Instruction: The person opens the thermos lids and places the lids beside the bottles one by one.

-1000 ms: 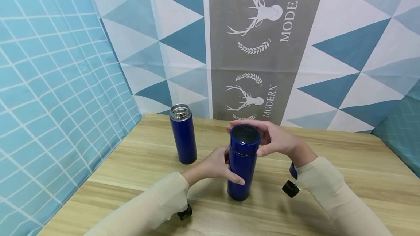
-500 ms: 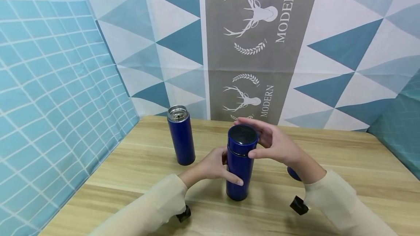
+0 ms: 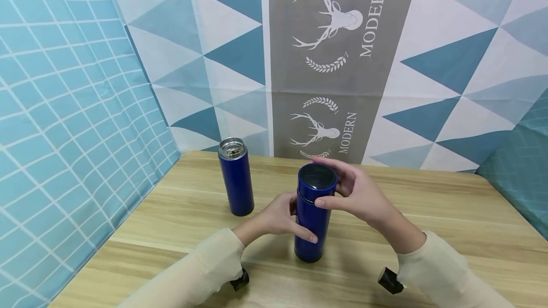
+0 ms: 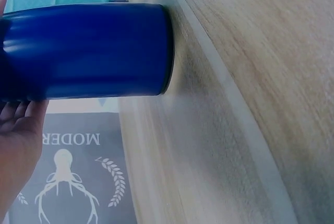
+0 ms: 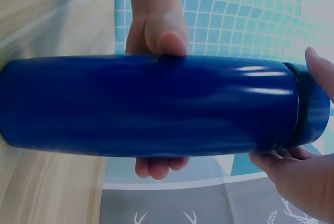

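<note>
A dark blue thermos [image 3: 310, 232] stands upright on the table in front of me, its lid [image 3: 317, 179] on top with a black disc in it. My left hand [image 3: 280, 215] grips the body at mid-height, thumb across the front and fingers behind, as the right wrist view [image 5: 156, 33] shows from the other side. Around the lid curls my right hand [image 3: 357, 194], thumb near the seam and fingers at the far side. A second blue thermos [image 3: 237, 179] stands further back on the left, lidless, with its steel mouth showing.
The wooden table [image 3: 171, 217] reaches back to a patterned cloth wall [image 3: 235, 61]. A blue tiled cloth [image 3: 64, 108] hangs along the left side. Dark wrist devices [image 3: 390, 280] sit below both cuffs.
My right hand has shifted round the lid, its thumb moving left across the front. The forearm has swung lower, covering a blue object behind it. My left hand and the thermos barely move.
</note>
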Demonstrator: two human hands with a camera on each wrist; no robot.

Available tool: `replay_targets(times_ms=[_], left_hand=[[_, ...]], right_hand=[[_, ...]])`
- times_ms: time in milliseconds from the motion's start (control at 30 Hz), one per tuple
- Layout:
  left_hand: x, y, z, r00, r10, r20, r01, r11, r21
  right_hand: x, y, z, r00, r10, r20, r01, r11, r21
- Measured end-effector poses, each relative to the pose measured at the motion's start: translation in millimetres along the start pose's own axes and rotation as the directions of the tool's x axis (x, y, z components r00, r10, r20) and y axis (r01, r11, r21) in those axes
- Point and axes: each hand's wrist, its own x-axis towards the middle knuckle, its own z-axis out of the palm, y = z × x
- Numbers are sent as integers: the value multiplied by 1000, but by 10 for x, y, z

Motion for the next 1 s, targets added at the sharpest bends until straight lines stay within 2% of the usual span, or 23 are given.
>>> replay_targets(times_ms=[100,233,533,800,1000], left_hand=[[9,-7,3,1000,1,-1,-1,1000,0],[15,-15,7,1000,0,1,0,1000,9],[3,-29,2,1000,-11,-1,11,1000,10],[16,-45,-12,1000,8,5,-8,1000,12],[12,-39,-6,1000,-12,6,12,1000,15]], right_hand=[[-12,-6,18,1000,-8,-28,8,1000,-3],[-20,-14,24,999,-32,-28,31,999,-25],[13,7,-27,998,-35,47,36,999,-26],[79,70,-105,989,-91,120,93,996,-14],[98,116,-143,979,-118,164,114,993,32]])
